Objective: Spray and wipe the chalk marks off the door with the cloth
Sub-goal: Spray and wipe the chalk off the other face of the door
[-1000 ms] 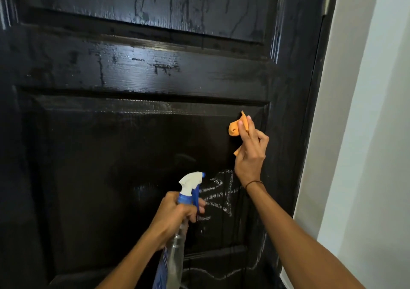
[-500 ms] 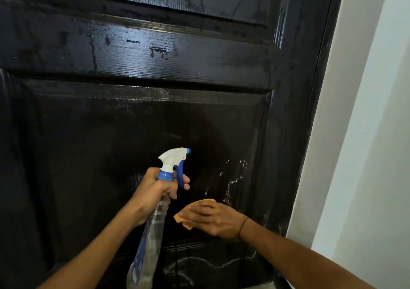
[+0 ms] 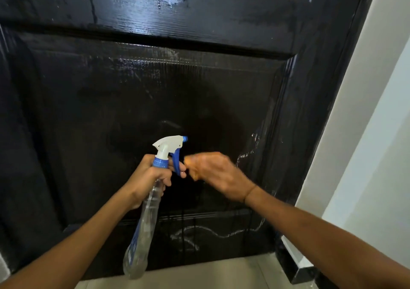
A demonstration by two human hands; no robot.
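A black panelled door (image 3: 155,84) fills the view, wet and glossy. White chalk marks (image 3: 199,233) run along its bottom rail, and fainter smears (image 3: 248,151) show on the panel's right edge. My left hand (image 3: 150,173) grips the neck of a clear spray bottle (image 3: 144,226) with a white and blue trigger head, a finger by the trigger. My right hand (image 3: 217,173) is blurred against the lower panel and presses an orange cloth (image 3: 193,166) onto it; only a small edge of the cloth shows.
A white wall (image 3: 366,133) runs down the right side next to the door frame. A dark skirting (image 3: 295,264) meets the pale tiled floor (image 3: 210,271) at the bottom.
My right hand came down from the panel's upper right corner to its lower part and wiped left; the scribble there is mostly gone. The view has tilted down, showing the floor.
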